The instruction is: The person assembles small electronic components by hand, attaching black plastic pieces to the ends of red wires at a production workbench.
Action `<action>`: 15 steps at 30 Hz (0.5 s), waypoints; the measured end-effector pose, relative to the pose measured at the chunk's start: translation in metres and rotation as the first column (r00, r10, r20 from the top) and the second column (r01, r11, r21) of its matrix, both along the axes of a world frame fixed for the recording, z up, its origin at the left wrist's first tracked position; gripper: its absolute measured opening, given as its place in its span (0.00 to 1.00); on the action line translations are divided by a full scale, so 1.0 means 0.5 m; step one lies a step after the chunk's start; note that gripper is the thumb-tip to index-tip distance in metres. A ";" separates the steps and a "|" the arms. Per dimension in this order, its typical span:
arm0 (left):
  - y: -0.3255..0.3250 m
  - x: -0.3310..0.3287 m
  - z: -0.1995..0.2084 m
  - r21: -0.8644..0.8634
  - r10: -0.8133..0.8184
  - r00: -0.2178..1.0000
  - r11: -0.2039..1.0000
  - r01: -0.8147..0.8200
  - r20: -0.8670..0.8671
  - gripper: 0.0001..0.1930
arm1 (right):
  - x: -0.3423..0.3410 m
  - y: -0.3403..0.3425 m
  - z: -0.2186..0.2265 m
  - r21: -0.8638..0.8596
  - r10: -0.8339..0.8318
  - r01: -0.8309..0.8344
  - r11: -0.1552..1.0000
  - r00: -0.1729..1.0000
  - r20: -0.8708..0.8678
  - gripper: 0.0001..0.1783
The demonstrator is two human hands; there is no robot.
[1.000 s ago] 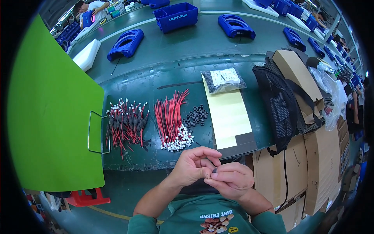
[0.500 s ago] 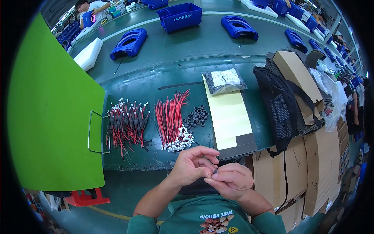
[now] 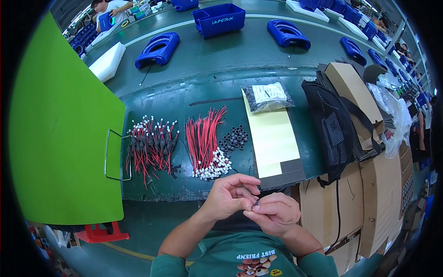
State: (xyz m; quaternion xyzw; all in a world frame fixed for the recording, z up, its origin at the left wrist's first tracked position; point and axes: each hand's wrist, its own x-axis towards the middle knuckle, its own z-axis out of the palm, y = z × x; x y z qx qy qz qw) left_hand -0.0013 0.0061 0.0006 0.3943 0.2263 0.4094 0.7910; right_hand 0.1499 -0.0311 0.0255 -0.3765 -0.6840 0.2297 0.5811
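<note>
In front of my chest, just off the table's near edge, my two hands meet at the fingertips. My right hand [image 3: 276, 214] is closed, pinching a small dark piece [image 3: 256, 202] mostly covered by the fingers. The curled left hand [image 3: 229, 196] has its thumb against that same piece; its exact kind is too small to make out. On the table beyond lie a bundle of red and black wires [image 3: 206, 134] with white connectors, and a heap of short black rings [image 3: 234, 137]. Farther left is a pile of wires with black wrapped lumps [image 3: 152, 145].
A green panel [image 3: 69, 124] with a wire handle stands at left. A bag of black parts [image 3: 267, 97] rests on a yellow sheet [image 3: 272, 138]. A black mesh bag [image 3: 328, 129] and cardboard boxes [image 3: 334, 203] fill the right. Blue housings [image 3: 158, 49] line the conveyor behind; a person works far left.
Along the conveyor, the blue housings and blue bin have shifted slightly to the right. My hands keep almost the same pose around the small dark piece.
</note>
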 end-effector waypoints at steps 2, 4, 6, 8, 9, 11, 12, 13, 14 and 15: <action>-0.001 0.001 -0.001 0.001 0.001 1.000 1.000 -0.002 0.014 0.25 | 0.001 0.000 0.000 -0.005 0.010 -0.010 1.000 1.000 -0.009 0.12; -0.002 0.001 -0.003 -0.016 0.001 1.000 1.000 0.000 0.021 0.25 | -0.001 -0.001 0.001 -0.015 -0.013 0.013 1.000 1.000 -0.014 0.12; 0.001 0.003 -0.002 -0.008 0.002 1.000 1.000 -0.002 0.025 0.25 | -0.005 0.001 0.003 -0.004 -0.026 0.026 1.000 1.000 -0.005 0.12; -0.001 0.002 -0.003 -0.004 0.005 1.000 1.000 -0.005 0.027 0.25 | -0.006 0.000 0.004 0.003 -0.038 0.038 0.999 0.999 0.001 0.12; -0.001 0.002 -0.002 -0.002 0.008 1.000 1.000 -0.008 0.023 0.25 | -0.005 -0.001 0.005 -0.006 -0.025 0.025 1.000 1.000 0.007 0.12; -0.002 0.001 0.000 0.001 0.009 1.000 1.000 -0.009 0.020 0.25 | -0.002 -0.003 0.006 -0.012 -0.013 0.013 1.000 1.000 0.014 0.12; -0.003 0.000 -0.001 -0.004 0.005 1.000 1.000 -0.005 0.024 0.25 | -0.001 -0.004 0.004 -0.010 0.003 -0.003 1.000 1.000 0.017 0.13; -0.004 0.000 -0.002 -0.009 0.002 1.000 1.000 -0.002 0.029 0.25 | 0.000 -0.004 0.003 -0.008 0.020 -0.020 1.000 1.000 0.020 0.15; -0.003 0.000 -0.002 -0.008 0.002 1.000 1.000 -0.002 0.029 0.25 | -0.002 -0.003 0.006 -0.007 0.020 -0.020 1.000 1.000 0.020 0.15; -0.002 0.001 -0.002 -0.008 0.004 1.000 1.000 -0.003 0.031 0.25 | -0.007 -0.001 0.013 0.015 -0.023 0.023 1.000 1.000 0.008 0.15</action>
